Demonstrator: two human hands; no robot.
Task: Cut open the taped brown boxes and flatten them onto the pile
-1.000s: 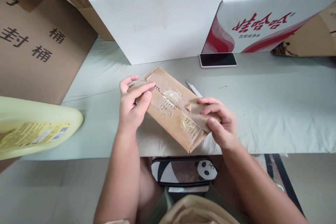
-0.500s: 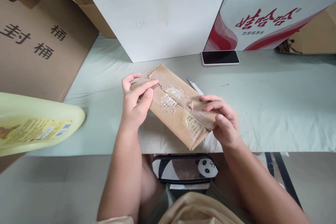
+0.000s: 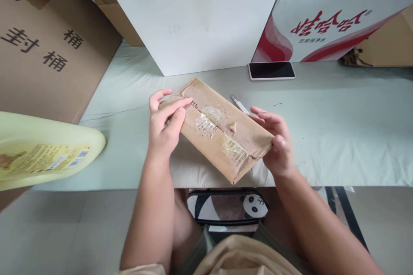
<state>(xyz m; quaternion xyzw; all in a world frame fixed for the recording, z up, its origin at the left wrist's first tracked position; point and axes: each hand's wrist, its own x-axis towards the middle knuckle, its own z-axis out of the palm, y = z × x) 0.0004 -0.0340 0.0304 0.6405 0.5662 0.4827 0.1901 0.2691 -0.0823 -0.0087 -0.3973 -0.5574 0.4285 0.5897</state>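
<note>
One taped cardboard box (image 3: 209, 135) is held askew over the bench (image 3: 342, 137), its nearest corner by the near edge. The left hand (image 3: 165, 126) has its grip closed on the left end, some fingers hidden. The right hand (image 3: 279, 142) has its thumb at the right end, fingers partly screened; whether that grip is closed, I cannot tell. Beyond the box, a slim white tool (image 3: 239, 104) is partly hidden. Left along the near edge, a pale yellow container (image 3: 87, 137) is cut off by the frame.
</note>
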